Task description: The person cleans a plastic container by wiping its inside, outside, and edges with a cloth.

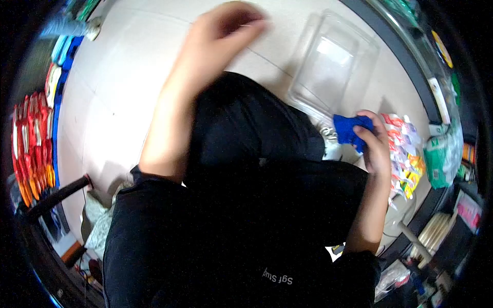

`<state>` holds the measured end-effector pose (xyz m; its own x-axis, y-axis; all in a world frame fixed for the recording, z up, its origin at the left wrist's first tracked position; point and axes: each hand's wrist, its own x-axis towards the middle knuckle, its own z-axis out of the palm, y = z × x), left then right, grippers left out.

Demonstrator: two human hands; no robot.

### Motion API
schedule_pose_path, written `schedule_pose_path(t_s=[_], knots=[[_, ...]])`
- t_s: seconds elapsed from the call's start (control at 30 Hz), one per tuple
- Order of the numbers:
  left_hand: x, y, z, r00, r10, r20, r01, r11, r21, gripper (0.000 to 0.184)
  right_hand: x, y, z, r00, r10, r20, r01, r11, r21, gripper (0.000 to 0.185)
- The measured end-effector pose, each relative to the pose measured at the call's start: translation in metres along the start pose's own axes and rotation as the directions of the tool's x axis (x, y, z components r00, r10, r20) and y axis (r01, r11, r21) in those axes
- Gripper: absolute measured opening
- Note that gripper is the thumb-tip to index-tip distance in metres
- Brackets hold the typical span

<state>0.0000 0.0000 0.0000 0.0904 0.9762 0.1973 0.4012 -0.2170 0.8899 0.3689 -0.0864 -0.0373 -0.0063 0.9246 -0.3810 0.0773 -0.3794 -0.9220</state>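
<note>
From where I stand, a person in a black T-shirt with pale lettering (277, 277) and black trousers (246, 120) sits low over a pale tiled floor (123, 61); twelve o'clock is straight ahead of the wearer. At three o'clock, the right hand (376, 146) is clamped on a crumpled, bright blue piece of cloth (350, 129), thumb pressed on top. The left hand (231, 31) is raised at twelve, blurred, its fingers curled toward the thumb; I cannot tell whether the tips meet. Between one and two o'clock, a clear, rectangular plastic tray (334, 64) lies on the floor, near the cloth. Just beyond the right hand, a cluster of red, white and yellow packets (405, 159) sits beside a green-and-white plastic bag (441, 161). Out at nine o'clock stands a row of shiny red packets (33, 143).
</note>
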Motion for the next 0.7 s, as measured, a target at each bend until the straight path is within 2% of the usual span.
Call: schedule_pose_path(t_s=[0.03, 0.07, 0.1, 0.13, 0.17, 0.2, 0.23, 0.27, 0.3, 0.37, 0.43, 0.5, 0.53, 0.63, 0.67, 0.7], knots=[[-0.005, 0.002, -0.003, 1.000, -0.020, -0.012, 0.020, 1.000, 0.013, 0.026, -0.005, -0.005, -0.007, 0.999, 0.041, -0.029, -0.039, 0.998, 0.056, 0.033], [-0.023, -0.018, -0.023, 0.993, -0.086, -0.083, 0.094, 0.990, 0.107, 0.026, -0.008, -0.009, -0.013, 0.997, 0.029, -0.065, -0.025, 0.998, 0.065, 0.030], [-0.039, -0.056, -0.056, 0.968, -0.186, -0.167, 0.228, 0.931, 0.284, 0.028, 0.006, -0.003, 0.000, 0.997, 0.007, -0.074, -0.003, 0.998, 0.065, 0.029], [-0.069, -0.099, -0.088, 0.951, -0.233, -0.203, 0.296, 0.875, 0.383, 0.036, 0.008, 0.000, 0.003, 0.997, 0.003, -0.074, 0.003, 0.996, 0.086, 0.029], [-0.101, -0.116, -0.100, 0.868, -0.422, -0.260, 0.494, 0.693, 0.524, 0.054, 0.008, -0.001, 0.001, 0.996, -0.003, -0.086, 0.010, 0.996, 0.083, 0.030], [-0.133, -0.128, -0.103, 0.737, -0.612, -0.286, 0.644, 0.510, 0.570, 0.070, 0.009, -0.002, -0.002, 0.996, 0.006, -0.088, 0.003, 0.995, 0.103, 0.030], [-0.173, -0.152, -0.117, 0.706, -0.662, -0.251, 0.621, 0.409, 0.669, 0.081, 0.012, 0.000, 0.000, 0.998, -0.001, -0.069, 0.009, 0.993, 0.118, 0.031], [-0.202, -0.154, -0.112, 0.635, -0.729, -0.258, 0.635, 0.302, 0.711, 0.088, 0.013, -0.001, 0.000, 0.998, 0.005, -0.070, 0.003, 0.994, 0.110, 0.031], [-0.219, -0.149, -0.100, 0.473, -0.845, -0.249, 0.713, 0.201, 0.671, 0.096, 0.012, -0.003, 0.000, 0.997, 0.010, -0.074, -0.003, 0.995, 0.097, 0.031], [-0.257, -0.170, -0.081, 0.370, -0.899, -0.234, 0.818, 0.195, 0.542, 0.099, 0.012, -0.002, 0.002, 0.999, 0.008, -0.053, -0.003, 0.996, 0.086, 0.031], [-0.256, -0.159, -0.049, 0.525, -0.816, -0.243, 0.681, 0.231, 0.695, 0.081, 0.013, 0.001, -0.001, 0.997, 0.017, -0.077, -0.014, 0.999, 0.044, 0.034], [-0.262, -0.187, -0.029, 0.722, -0.657, -0.217, 0.555, 0.363, 0.749, 0.058, 0.011, 0.003, -0.001, 0.997, 0.020, -0.079, -0.017, 0.999, 0.044, 0.033], [-0.235, -0.156, -0.015, 0.703, -0.664, -0.255, 0.600, 0.361, 0.714, 0.046, 0.011, 0.004, -0.002, 0.995, 0.025, -0.098, -0.021, 0.999, 0.044, 0.033], [-0.212, -0.155, -0.001, 0.661, -0.687, -0.302, 0.653, 0.328, 0.682, 0.045, 0.007, 0.001, 0.000, 0.993, 0.039, -0.115, -0.030, 0.996, 0.081, 0.032], [-0.226, -0.187, 0.000, 0.754, -0.592, -0.286, 0.536, 0.302, 0.788, 0.045, 0.006, 0.002, 0.001, 0.991, 0.030, -0.130, -0.018, 0.995, 0.095, 0.031], [-0.222, -0.182, 0.000, 0.757, -0.587, -0.287, 0.535, 0.305, 0.788, 0.045, 0.006, 0.002, 0.002, 0.989, 0.022, -0.148, -0.006, 0.994, 0.107, 0.031]])
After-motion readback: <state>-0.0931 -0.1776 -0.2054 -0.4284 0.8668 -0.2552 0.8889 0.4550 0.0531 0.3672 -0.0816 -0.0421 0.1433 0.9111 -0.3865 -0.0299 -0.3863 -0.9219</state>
